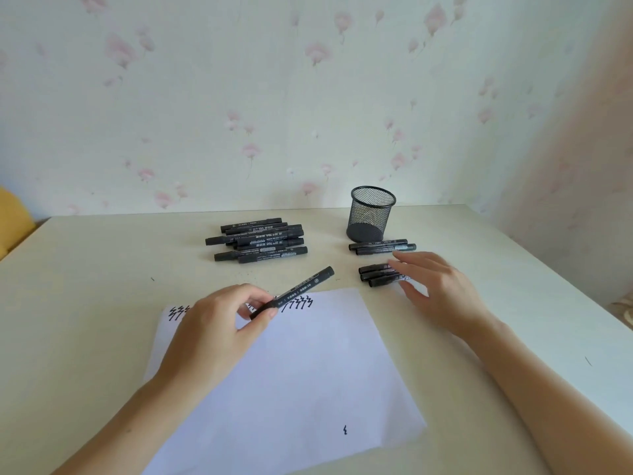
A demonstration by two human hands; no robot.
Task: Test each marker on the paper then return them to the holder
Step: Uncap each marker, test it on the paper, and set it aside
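Note:
My left hand (pixel 219 323) pinches a black marker (pixel 301 286) over the top edge of the white paper (pixel 291 371), its far end pointing up and to the right. A row of black scribbles (pixel 298 303) runs along the paper's top edge. My right hand (pixel 435 289) lies with straight fingers on three black markers (pixel 375 275) to the right of the paper. Two more markers (pixel 382 246) lie in front of the black mesh holder (pixel 371 214), which looks empty. A pile of several black markers (pixel 260 240) sits at the back centre.
The cream table (pixel 102 286) stands against a flowered wall (pixel 308 97). Its right edge runs diagonally past my right arm. A yellow object (pixel 13 221) shows at the far left. A small black mark (pixel 345 430) sits near the paper's lower edge.

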